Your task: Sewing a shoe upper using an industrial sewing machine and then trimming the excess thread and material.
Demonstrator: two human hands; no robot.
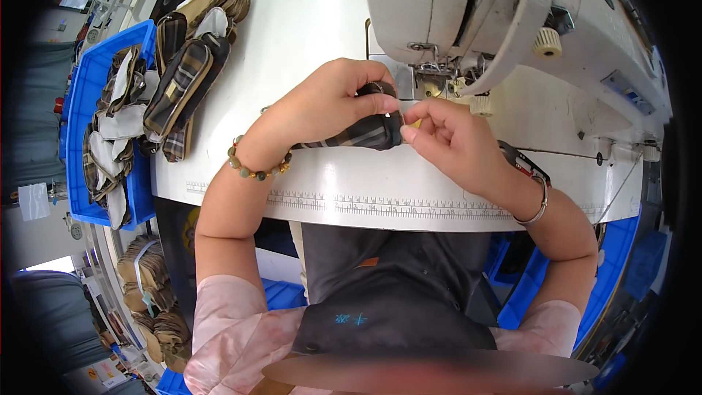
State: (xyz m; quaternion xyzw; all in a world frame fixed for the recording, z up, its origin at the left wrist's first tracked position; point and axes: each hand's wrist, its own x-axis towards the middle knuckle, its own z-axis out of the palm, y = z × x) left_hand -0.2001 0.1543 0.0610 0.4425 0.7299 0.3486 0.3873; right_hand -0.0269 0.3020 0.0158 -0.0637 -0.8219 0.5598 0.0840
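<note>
Just in front of the sewing machine's needle area I have a dark plaid fabric shoe upper [363, 133], its curved end turned to the right. My left hand [329, 102] is closed on it from above, with the thumb pressed on the edge near that end. My right hand [450, 139] pinches at the same end, thumb and forefinger together against its rim. Whether a thread or only the fabric edge sits between those fingertips is too small to tell. The sewing machine [439, 11] rises directly beyond both hands.
At the left, stitched plaid uppers [186, 84] lie piled on the white table [292, 22]. A blue bin [77, 168] beside it holds more. A printed ruler [365, 205] runs along the near edge. A dark-handled tool [523, 161] lies by my right wrist.
</note>
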